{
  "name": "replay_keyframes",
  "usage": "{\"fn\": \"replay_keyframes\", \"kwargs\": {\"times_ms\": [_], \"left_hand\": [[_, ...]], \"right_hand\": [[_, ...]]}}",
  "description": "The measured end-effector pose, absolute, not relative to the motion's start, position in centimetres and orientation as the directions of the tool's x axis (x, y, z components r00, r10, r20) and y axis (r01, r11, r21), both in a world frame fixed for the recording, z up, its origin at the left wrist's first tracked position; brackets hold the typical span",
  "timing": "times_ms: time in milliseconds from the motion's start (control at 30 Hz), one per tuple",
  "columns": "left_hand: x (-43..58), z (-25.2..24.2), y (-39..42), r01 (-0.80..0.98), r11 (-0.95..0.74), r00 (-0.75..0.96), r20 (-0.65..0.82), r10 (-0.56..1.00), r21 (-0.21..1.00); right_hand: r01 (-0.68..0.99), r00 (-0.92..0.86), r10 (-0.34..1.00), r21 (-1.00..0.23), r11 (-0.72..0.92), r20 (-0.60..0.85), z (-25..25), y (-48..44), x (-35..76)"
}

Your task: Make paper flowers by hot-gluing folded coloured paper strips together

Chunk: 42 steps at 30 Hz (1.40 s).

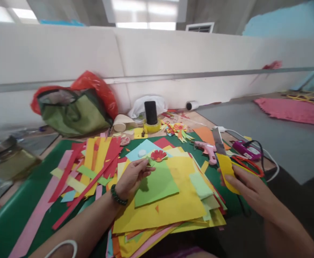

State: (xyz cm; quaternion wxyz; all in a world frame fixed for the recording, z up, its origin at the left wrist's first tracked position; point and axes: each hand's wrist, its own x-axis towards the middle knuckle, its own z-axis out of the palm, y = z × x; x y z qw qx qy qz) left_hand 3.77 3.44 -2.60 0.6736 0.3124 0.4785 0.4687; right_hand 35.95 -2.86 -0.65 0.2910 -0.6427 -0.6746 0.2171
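Note:
My left hand (135,175) is closed in a pinch over a green sheet (159,186). Between its fingertips is the thin stem of a small red flower (158,155) with green leaf pieces below the petals. Out to the right, my right hand (244,181) is wrapped round yellow-handled scissors (226,172), their metal blade pointing up and away from me. The green sheet lies on a large yellow sheet (184,204), on top of a thick stack of coloured sheets. A light blue sheet (141,148) sits just behind the flower.
Coloured strips (92,165) are strewn at left. A pink glue gun (209,150) lies near the scissors, with a purple device (247,149) and cables beyond. A phone (151,113) stands upright at the back, beside cut scraps (178,129). A green bag (73,111) stands back left.

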Motion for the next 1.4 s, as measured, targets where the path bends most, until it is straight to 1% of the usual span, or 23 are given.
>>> {"fn": "replay_keyframes", "kwargs": {"times_ms": [67, 133, 233, 333, 433, 667, 867, 1033, 1200, 1400], "left_hand": [[3.8, -2.6, 3.4, -0.376, 0.376, 0.146, -0.347, 0.927, 0.847], [3.8, -2.5, 3.3, -0.413, 0.38, 0.168, -0.34, 0.925, 0.828], [3.8, -2.5, 3.1, -0.446, 0.376, 0.189, -0.325, 0.927, 0.812], [3.8, -2.6, 3.1, -0.447, 0.367, 0.203, -0.308, 0.93, 0.816], [3.9, -2.6, 3.0, -0.436, 0.349, 0.211, -0.283, 0.936, 0.83], [4.0, -2.5, 2.7, -0.397, 0.324, 0.245, -0.241, 0.939, 0.859], [4.1, -2.3, 2.4, -0.351, 0.291, 0.257, -0.207, 0.944, 0.89], [4.2, -2.3, 2.3, -0.327, 0.282, 0.266, -0.199, 0.943, 0.902], [4.3, -2.4, 2.2, -0.29, 0.291, 0.292, -0.205, 0.934, 0.912], [4.1, -2.5, 2.3, -0.235, 0.275, 0.31, -0.197, 0.93, 0.932]], "right_hand": [[0.615, -0.129, 0.991, -0.78, 0.113, 0.041, -0.4, -4.0, 34.7], [0.535, -0.286, 0.956, -0.839, 0.098, -0.07, -0.5, -4.9, 32.9], [0.504, -0.444, 0.865, -0.864, 0.025, -0.235, -0.9, -5.5, 30.4], [0.527, -0.505, 0.806, -0.85, 0.006, -0.308, -1.1, -5.5, 29.3], [0.54, -0.533, 0.792, -0.841, 0.046, -0.299, -0.9, -5.4, 29.1], [0.538, -0.544, 0.789, -0.84, 0.067, -0.286, -0.8, -5.4, 29.0], [0.512, -0.534, 0.793, -0.859, 0.026, -0.294, -1.1, -5.3, 28.8], [0.553, -0.517, 0.813, -0.829, 0.078, -0.269, -1.2, -5.1, 28.5], [0.596, -0.499, 0.84, -0.788, 0.155, -0.212, -1.4, -4.8, 27.9], [0.558, -0.516, 0.823, -0.822, 0.112, -0.238, -1.9, -4.7, 27.4]]}}
